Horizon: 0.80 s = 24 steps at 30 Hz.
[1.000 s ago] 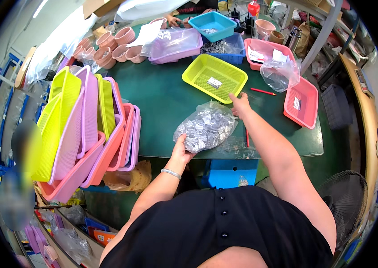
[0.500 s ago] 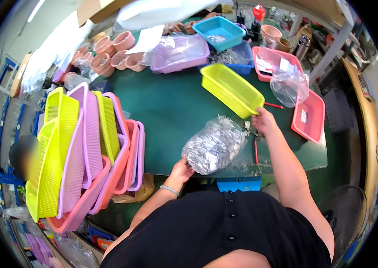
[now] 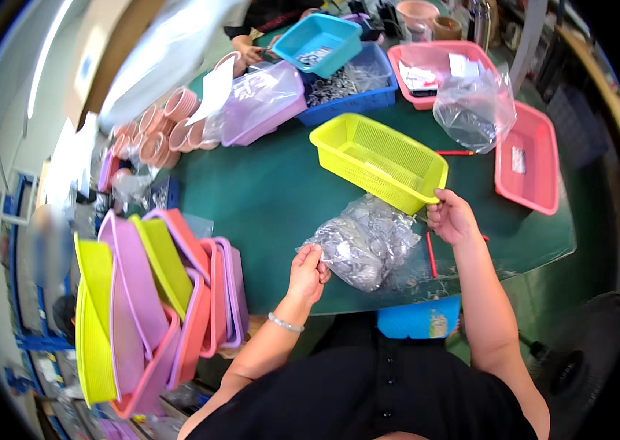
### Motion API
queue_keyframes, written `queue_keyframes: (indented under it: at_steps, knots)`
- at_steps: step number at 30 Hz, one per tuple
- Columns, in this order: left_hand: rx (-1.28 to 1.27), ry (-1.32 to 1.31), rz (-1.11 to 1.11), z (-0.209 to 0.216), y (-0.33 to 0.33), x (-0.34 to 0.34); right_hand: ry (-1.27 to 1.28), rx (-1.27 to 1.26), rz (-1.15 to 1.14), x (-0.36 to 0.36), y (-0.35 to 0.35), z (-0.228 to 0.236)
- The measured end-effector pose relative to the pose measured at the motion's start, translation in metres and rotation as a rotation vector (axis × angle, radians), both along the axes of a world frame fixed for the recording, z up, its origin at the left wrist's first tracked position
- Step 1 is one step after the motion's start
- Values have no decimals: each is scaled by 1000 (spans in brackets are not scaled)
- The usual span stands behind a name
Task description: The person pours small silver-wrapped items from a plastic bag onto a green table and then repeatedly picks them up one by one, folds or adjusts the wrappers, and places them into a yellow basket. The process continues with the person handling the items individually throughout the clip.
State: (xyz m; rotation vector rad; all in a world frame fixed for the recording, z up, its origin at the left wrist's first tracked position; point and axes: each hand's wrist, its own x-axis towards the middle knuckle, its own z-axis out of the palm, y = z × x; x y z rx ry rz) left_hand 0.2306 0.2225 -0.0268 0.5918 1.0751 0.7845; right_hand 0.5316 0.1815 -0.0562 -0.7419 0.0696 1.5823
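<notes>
My left hand [image 3: 308, 277] is closed on the near left edge of a clear plastic bag [image 3: 365, 246], crumpled and filled with small grey pieces I cannot make out. The bag lies on the green table [image 3: 240, 198]. With fingers pinched on its near right corner, my right hand [image 3: 451, 217] holds a yellow-green perforated plastic basket [image 3: 379, 163]. The basket appears empty, and its near edge sits just beyond the bag, partly over it. A red pen-like stick [image 3: 431, 255] lies beside the bag, below my right hand.
Stacked baskets [image 3: 127, 308] in yellow, purple and coral crowd the left side. A blue bin [image 3: 358, 95] of metal parts, a teal basket [image 3: 319, 45], a purple tray [image 3: 266, 103] and coral baskets [image 3: 526, 161] line the far and right sides. Another person's hand [image 3: 248, 51] is at the back.
The view has shifted and tilted. My left hand has risen, lifting the bag's edge, and the bag looks more slumped. The basket has moved nearer the bag, still in my right hand.
</notes>
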Motion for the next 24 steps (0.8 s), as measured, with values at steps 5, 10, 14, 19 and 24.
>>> queue_keyframes:
  at_steps: [5,10,14,19,24]
  knots:
    - [191,-45,-95,23,7,33,15,96,-182,-16,-23,-2]
    - [300,-31,-150,25,21,56,-14,123,-239,-19,-32,-8]
    - [405,-73,-176,42,34,83,-26,123,-246,-18,-33,-11]
    - [471,-129,-162,65,48,86,29,186,-271,-12,-33,-14]
    - [483,-84,-185,81,45,82,16,134,-249,-18,-27,-14]
